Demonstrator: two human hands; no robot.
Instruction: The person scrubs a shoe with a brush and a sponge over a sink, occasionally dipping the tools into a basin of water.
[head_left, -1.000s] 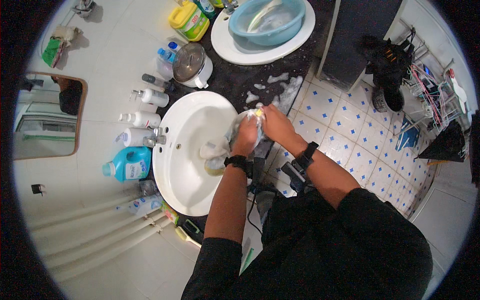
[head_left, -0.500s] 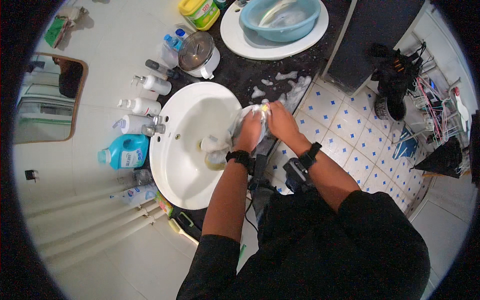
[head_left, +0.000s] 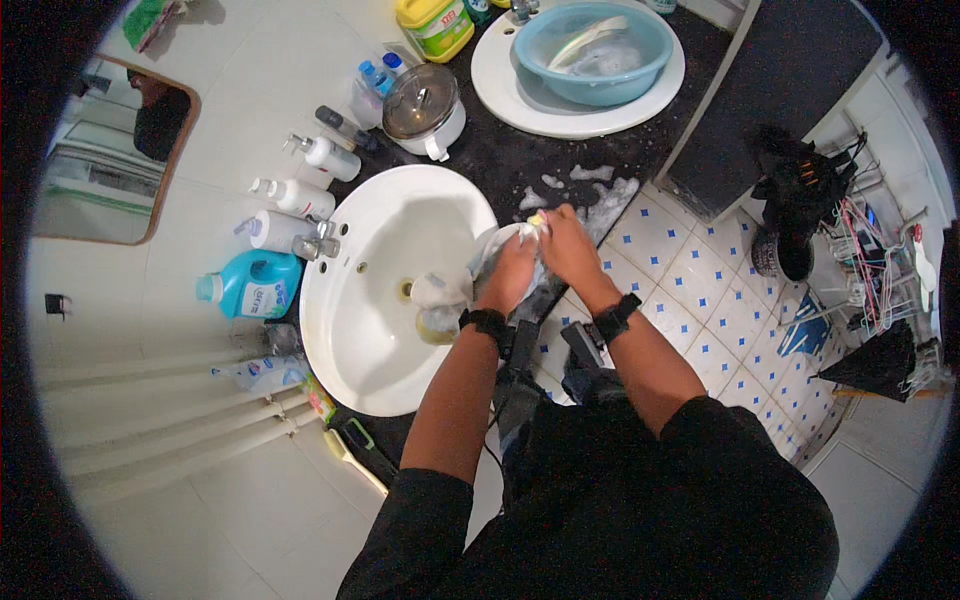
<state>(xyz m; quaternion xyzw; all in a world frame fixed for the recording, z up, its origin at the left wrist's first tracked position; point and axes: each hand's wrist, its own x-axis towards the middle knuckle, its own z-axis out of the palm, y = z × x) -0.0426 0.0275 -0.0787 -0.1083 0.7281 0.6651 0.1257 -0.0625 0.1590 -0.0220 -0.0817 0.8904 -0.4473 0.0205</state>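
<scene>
Over the right rim of the white sink, my two hands meet on a wet, pale soapy cloth. My left hand is closed on its bunched fabric. Beside it, my right hand pinches the upper end, where a small yellow patch shows between the fingers. Part of the cloth hangs behind my left hand, so its kind is unclear. A whitish, lumpy piece of wet fabric lies in the basin next to the drain; whether it joins the held cloth cannot be told.
A light-blue basin holding sudsy water stands in a second sink. Foam spots the dark counter. Pump bottles, a turquoise detergent jug and a lidded white pot line the wall side. A brush lies near the front.
The view has shifted slightly, so the counter and bottles appear displaced. Both hands stay together on the cloth, with only a small change in the fingers.
</scene>
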